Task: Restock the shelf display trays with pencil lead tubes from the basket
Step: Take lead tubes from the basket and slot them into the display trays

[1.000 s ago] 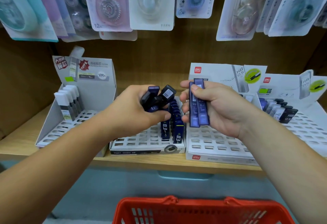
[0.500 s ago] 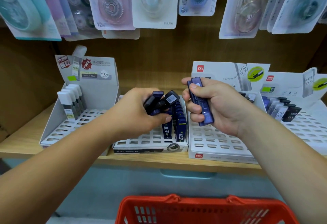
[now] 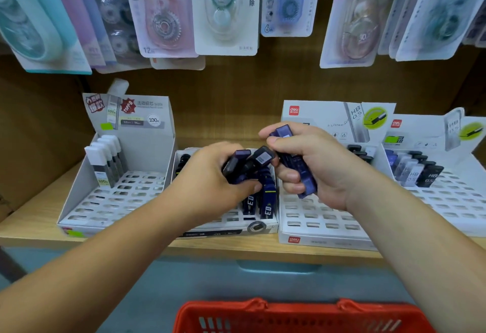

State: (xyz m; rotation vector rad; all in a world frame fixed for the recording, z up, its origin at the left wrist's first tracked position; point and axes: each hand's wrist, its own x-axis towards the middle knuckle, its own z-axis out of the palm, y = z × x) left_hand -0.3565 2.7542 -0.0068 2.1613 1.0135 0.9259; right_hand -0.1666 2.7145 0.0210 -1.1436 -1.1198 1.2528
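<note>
Shelf (image 3: 34, 227) front edge: middle tray (image 3: 231, 221) holds navy lead tubes (image 3: 268, 201). Left hand (image 3: 210, 177): fingers curled round dark tubes (image 3: 247, 161); right hand (image 3: 326, 167): curled round purple tubes (image 3: 302, 172).

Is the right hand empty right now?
No, the right hand grips purple lead tubes, while the left hand holds a bundle of dark lead tubes.

We stood in a stationery shop: carded correction tapes (image 3: 224, 9) hung above shelf display trays (image 3: 315, 217) and a red basket (image 3: 302, 317).
</note>
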